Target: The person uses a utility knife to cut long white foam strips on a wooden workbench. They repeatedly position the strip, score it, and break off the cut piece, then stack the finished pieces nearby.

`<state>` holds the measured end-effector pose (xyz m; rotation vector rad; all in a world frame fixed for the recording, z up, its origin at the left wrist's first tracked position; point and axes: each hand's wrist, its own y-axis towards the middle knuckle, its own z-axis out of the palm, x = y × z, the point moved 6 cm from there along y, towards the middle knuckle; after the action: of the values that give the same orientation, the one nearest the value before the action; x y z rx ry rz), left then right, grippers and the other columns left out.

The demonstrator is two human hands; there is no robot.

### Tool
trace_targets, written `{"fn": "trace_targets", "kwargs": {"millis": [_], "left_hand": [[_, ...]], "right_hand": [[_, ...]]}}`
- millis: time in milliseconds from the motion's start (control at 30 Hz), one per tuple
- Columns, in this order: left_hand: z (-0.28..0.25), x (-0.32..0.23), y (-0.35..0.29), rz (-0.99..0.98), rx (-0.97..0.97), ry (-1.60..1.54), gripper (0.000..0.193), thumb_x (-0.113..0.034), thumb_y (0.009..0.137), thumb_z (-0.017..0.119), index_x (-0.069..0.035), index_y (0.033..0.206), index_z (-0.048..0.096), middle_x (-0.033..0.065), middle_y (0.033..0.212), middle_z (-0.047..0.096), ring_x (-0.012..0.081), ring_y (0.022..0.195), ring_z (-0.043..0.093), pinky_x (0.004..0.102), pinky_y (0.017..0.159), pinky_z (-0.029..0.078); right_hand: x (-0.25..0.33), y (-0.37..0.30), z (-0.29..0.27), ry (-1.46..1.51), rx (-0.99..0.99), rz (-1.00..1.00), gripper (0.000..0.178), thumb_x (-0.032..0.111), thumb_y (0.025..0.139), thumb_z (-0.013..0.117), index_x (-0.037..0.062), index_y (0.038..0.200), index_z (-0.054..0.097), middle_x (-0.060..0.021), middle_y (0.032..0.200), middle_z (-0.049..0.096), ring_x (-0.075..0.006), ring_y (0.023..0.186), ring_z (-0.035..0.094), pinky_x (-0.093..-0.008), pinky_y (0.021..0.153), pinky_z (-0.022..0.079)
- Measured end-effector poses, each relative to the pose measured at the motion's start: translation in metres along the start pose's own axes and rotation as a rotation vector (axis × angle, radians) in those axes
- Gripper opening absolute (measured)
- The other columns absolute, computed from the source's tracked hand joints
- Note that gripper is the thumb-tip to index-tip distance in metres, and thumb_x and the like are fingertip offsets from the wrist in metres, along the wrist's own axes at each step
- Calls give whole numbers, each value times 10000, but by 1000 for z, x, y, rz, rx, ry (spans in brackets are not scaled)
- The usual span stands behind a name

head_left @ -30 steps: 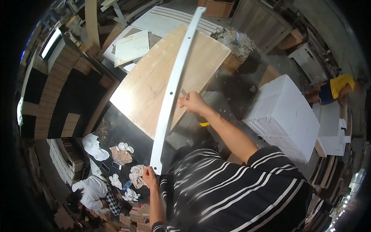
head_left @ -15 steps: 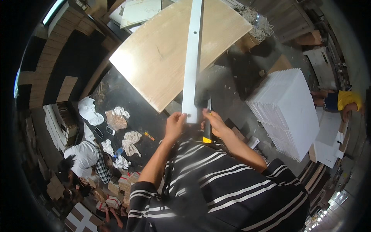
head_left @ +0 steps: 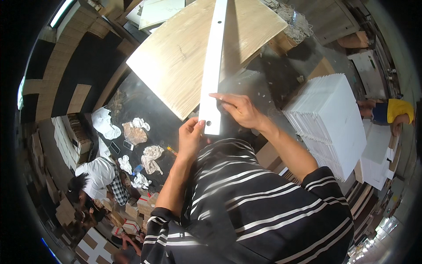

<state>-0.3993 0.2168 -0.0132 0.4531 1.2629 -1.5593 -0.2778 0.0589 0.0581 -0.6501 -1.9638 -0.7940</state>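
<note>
One long white strip (head_left: pixel 212 75), near end at the wearer's waist, runs up across one pale wooden board (head_left: pixel 169 57); contact between the two unclear. Two dark holes visible in it, one notch on its right edge. Left hand (head_left: pixel 190 135): thumb and fingers pinched closed on the strip's near end, beside the lower hole. Right hand (head_left: pixel 242 111): fingers half bent, index tip at the strip above the notch; cannot tell whether the palm holds anything. On the dark floor, left: two phones (head_left: pixel 128 145), one orange tool (head_left: pixel 172 151). Right: one stack of white panels (head_left: pixel 336 119).
</note>
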Motion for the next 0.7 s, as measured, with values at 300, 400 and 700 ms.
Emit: {"fn": "trace_targets", "kwargs": {"millis": [300, 400, 700], "left_hand": [[2, 1, -1, 19, -71, 9, 213, -176, 1019, 635, 25, 1064, 690, 28, 887, 693, 69, 603, 547, 252, 552, 521], [5, 2, -3, 11, -68, 38, 208, -171, 1021, 632, 24, 1051, 696, 35, 894, 707, 67, 602, 553, 252, 557, 523], [10, -2, 1, 9, -101, 58, 221, -191, 1026, 639, 19, 1057, 701, 18, 847, 696, 44, 584, 542, 238, 554, 538]], "right_hand": [[14, -1, -1, -140, 427, 155, 491, 28, 884, 581, 246, 1302, 718, -134, 1027, 747, -333, 941, 717, -413, 813, 556], [8, -2, -5, -83, 460, 251, 479, 45, 898, 590, 252, 1313, 709, -143, 1054, 746, -345, 947, 713, -415, 825, 555], [33, -31, 8, -184, 335, 201, 532, -71, 864, 535, 138, 1327, 691, -173, 896, 665, -353, 804, 653, -427, 743, 517]]}}
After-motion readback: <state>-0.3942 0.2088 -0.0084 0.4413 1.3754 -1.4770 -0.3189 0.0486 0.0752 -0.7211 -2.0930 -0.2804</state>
